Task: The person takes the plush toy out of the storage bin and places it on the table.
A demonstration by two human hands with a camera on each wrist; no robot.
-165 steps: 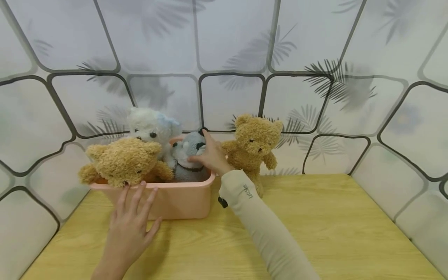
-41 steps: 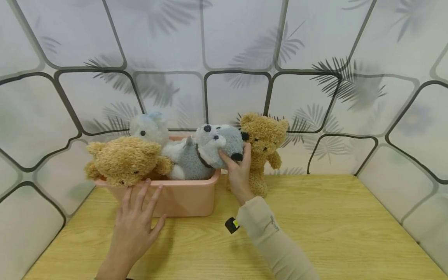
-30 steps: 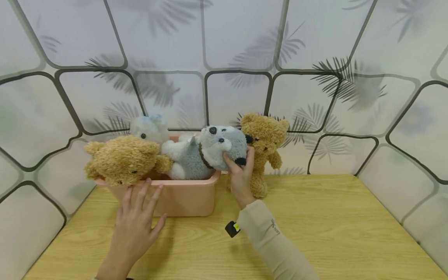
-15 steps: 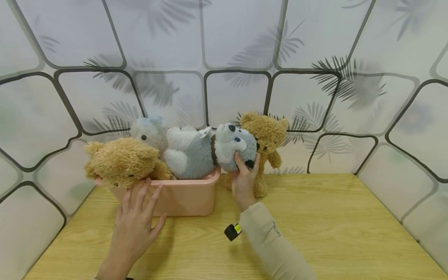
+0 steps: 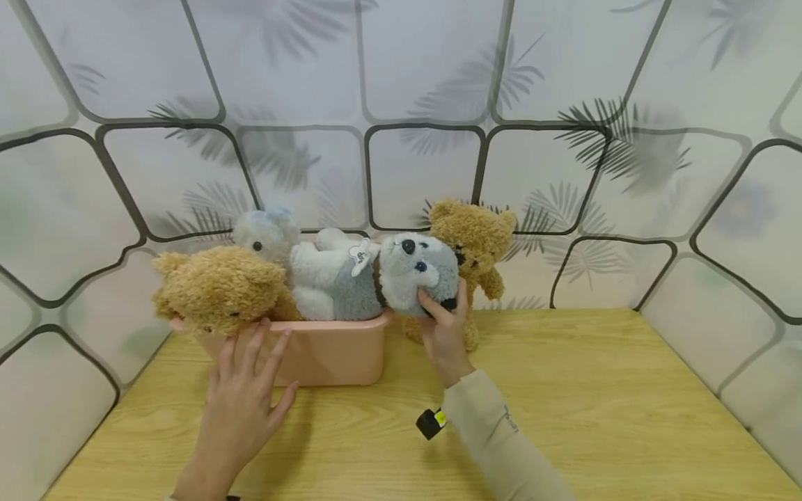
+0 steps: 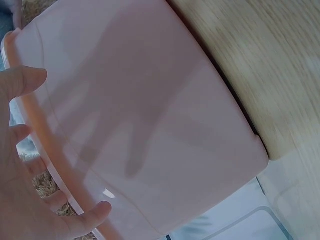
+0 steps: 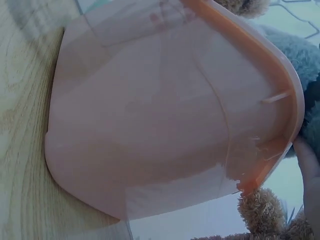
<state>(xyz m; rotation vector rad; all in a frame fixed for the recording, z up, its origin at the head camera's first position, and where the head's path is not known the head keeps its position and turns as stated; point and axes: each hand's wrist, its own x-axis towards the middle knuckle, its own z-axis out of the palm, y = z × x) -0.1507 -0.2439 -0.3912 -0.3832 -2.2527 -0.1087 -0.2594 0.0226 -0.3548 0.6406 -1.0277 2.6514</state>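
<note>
My right hand (image 5: 446,341) holds a grey-and-white plush dog (image 5: 351,285) by its head, thumb on the face and the other fingers mostly hidden behind. The dog lies on its back over the pink tub (image 5: 332,355), its head past the right rim and a white tag on its chest. My left hand (image 5: 241,410) rests against the tub's front with fingers spread, fingertips over the rim in the left wrist view. Just behind those fingertips a tan teddy bear (image 5: 219,285) leans forward out of the tub. A white plush toy with pale blue on top (image 5: 269,233) sits behind it.
A second tan teddy bear (image 5: 473,243) stands on the wooden table (image 5: 595,390) to the tub's right, partly behind the dog's head. A patterned wall (image 5: 426,83) closes off the back and both sides. A small black device (image 5: 430,423) hangs at my right wrist.
My right hand has pulled the plush dog from sitting upright in the tub to lying across its right end, head to the right. Lately its head dipped slightly. The left hand stays put.
</note>
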